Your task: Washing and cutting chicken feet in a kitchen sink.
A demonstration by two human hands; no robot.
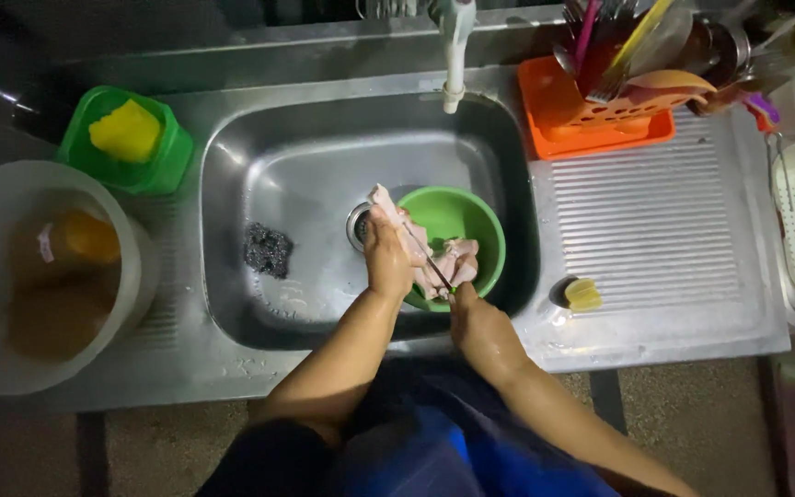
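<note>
Left hand (386,258) grips raw chicken piece (397,221) over green bowl (457,213) in sink (232,276); right hand (473,322) closed on knife (432,267). Risk: wet, slippery meat shifts, blade nicks fingers.

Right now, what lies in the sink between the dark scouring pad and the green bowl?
In the head view, only the drain lies between scouring pad and green bowl; the rest is bare steel.

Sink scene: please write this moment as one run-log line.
left hand: holds raw meat | right hand: holds knife, blade on meat | green bowl: in sink, more meat inside
</note>
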